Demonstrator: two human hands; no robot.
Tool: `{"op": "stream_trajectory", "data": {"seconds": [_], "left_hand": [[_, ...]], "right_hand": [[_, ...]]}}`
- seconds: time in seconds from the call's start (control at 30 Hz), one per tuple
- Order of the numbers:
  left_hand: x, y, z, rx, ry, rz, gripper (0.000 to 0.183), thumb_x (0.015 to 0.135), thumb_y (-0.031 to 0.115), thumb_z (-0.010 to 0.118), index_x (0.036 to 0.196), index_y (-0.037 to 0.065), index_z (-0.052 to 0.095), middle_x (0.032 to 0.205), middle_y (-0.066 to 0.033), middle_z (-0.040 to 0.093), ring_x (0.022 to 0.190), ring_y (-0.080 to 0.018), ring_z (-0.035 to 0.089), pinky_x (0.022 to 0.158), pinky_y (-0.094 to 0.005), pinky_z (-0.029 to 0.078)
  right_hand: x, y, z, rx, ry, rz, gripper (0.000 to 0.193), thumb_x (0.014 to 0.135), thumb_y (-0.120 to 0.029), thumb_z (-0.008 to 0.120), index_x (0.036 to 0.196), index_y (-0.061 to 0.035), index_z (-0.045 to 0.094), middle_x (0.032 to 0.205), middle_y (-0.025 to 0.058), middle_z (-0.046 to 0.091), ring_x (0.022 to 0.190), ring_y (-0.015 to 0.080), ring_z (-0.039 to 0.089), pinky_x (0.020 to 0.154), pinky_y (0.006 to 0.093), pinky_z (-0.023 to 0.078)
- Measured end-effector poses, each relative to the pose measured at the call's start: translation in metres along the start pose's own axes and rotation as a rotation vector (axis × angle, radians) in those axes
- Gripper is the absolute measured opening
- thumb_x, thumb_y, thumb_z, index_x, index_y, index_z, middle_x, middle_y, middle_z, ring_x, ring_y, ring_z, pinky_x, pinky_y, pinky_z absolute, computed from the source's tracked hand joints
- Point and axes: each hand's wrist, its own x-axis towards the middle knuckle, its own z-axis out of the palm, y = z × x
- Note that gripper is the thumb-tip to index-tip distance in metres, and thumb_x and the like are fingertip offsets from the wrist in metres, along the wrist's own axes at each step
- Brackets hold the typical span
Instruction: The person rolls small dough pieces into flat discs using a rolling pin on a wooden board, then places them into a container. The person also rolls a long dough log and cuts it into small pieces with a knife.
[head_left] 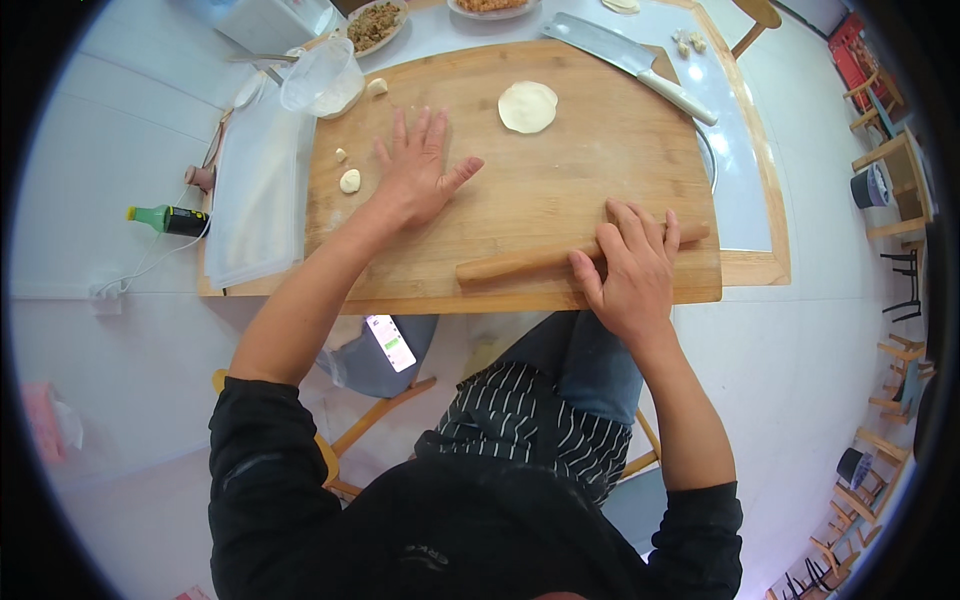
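Wooden cutting board [510, 205] is spreading across the tabletop; being judged heavy and stiff. Tapered wooden rolling pin [520, 263] is lying at its near right, slanting slightly; probably light, rigid, smooth, readily rolling, best being steered under a palm near mid-length. Its right half is being covered by the right hand [635, 262], fingers curving loosely over; pressure cannot be told. Left hand [415, 178] is being held palm down over the board's left, digits fanned, nothing visibly pinched; contact beneath cannot be told. Dough wrapper [528, 107] is lying far-centre; likely soft, easily torn, best being lifted by its rim with light fingertips. Small dough lump [350, 181] is sitting left of that hand; probably squashable.
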Motion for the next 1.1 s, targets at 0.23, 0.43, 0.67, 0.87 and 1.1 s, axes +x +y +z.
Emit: {"op": "stream_trajectory", "data": {"seconds": [0.23, 0.43, 0.67, 0.87, 1.1], "left_hand": [[-0.008, 0.007, 0.011, 0.061, 0.043, -0.005, 0.108, 0.096, 0.083, 0.046, 0.171, 0.010, 0.021, 0.179, -0.0199, 0.009, 0.165, -0.0432, -0.006, 0.126, -0.0715, -0.003], [-0.008, 0.010, 0.008, 0.085, 0.076, 0.010, 0.103, 0.097, 0.079, 0.048, 0.169, 0.010, 0.026, 0.178, -0.0208, 0.014, 0.165, -0.0437, -0.001, 0.125, -0.0735, 0.000], [-0.003, -0.021, 0.013, -0.663, 0.178, 0.001, 0.078, 0.109, 0.063, 0.039, 0.164, 0.008, 0.037, 0.169, -0.0210, 0.036, 0.160, -0.0463, 0.021, 0.129, -0.0644, 0.011], [0.007, -0.027, 0.010, -0.375, 0.297, 0.027, 0.077, 0.108, 0.066, 0.041, 0.152, 0.003, 0.051, 0.161, -0.0249, 0.047, 0.155, -0.0506, 0.028, 0.128, -0.0597, 0.016], [0.015, 0.015, 0.034, -0.473, 0.413, 0.066, 0.081, 0.103, 0.073, 0.046, 0.144, 0.003, 0.056, 0.155, -0.0252, 0.051, 0.153, -0.0521, 0.030, 0.125, -0.0626, 0.019]], "right_hand": [[0.001, 0.001, 0.000, -0.030, -0.059, -0.002, 0.036, 0.088, -0.036, 0.079, 0.101, -0.0052, 0.066, 0.138, 0.0174, 0.064, 0.134, 0.0371, 0.055, 0.122, 0.0647, 0.024], [0.004, -0.002, -0.003, -0.026, -0.050, -0.022, 0.037, 0.088, -0.037, 0.079, 0.102, -0.0056, 0.066, 0.139, 0.0171, 0.064, 0.133, 0.0374, 0.055, 0.121, 0.0653, 0.025], [0.000, 0.000, -0.001, -0.013, 0.005, -0.008, 0.038, 0.086, -0.037, 0.081, 0.102, -0.0052, 0.068, 0.137, 0.0165, 0.066, 0.132, 0.0360, 0.057, 0.121, 0.0647, 0.028], [0.001, -0.002, 0.000, -0.012, -0.004, -0.002, 0.036, 0.087, -0.036, 0.080, 0.102, -0.0050, 0.068, 0.137, 0.0160, 0.066, 0.132, 0.0358, 0.057, 0.122, 0.0640, 0.028], [0.007, -0.006, -0.003, -0.058, -0.029, -0.030, 0.027, 0.090, -0.033, 0.076, 0.098, -0.0072, 0.069, 0.143, 0.0128, 0.065, 0.132, 0.0361, 0.057, 0.119, 0.0616, 0.032]]}}
